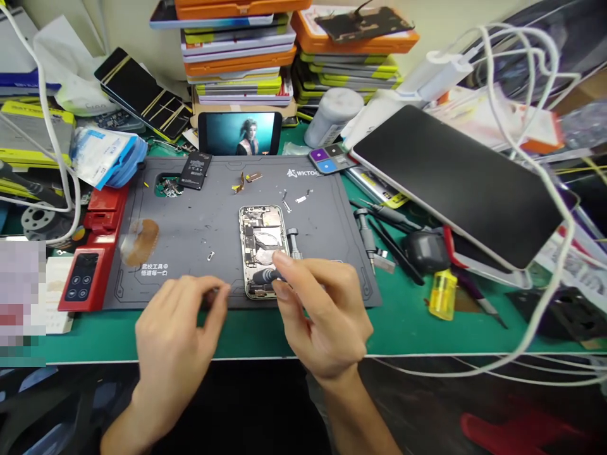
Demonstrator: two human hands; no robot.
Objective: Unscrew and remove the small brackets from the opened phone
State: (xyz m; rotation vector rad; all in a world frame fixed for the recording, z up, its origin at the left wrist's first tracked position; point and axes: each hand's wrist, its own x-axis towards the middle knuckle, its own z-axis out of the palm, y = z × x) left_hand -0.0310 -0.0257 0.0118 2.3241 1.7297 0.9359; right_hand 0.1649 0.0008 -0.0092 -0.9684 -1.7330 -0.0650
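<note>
My right hand (327, 316) is closed, with thumb and index finger brought together over the lower right part of an opened phone (268, 237). What it pinches, if anything, I cannot make out; a dark striped piece (266, 276) shows beside the fingertips. The phone lies on a grey repair mat (199, 221) with its inner parts bare. Close by the phone's right edge is a grey screwdriver (293, 243), its lower end hidden behind my right hand. My left hand (177, 325) is curled at the mat's front edge, thumb and forefinger nearly meeting, their hold unclear.
Small metal parts (211, 256), flex cables (246, 181) and a black battery (196, 170) lie on the mat. A phone playing video (239, 134) stands behind. Left is a red device (83, 278); right are a large dark-screened tablet (455, 183), tools and white cables (545, 328).
</note>
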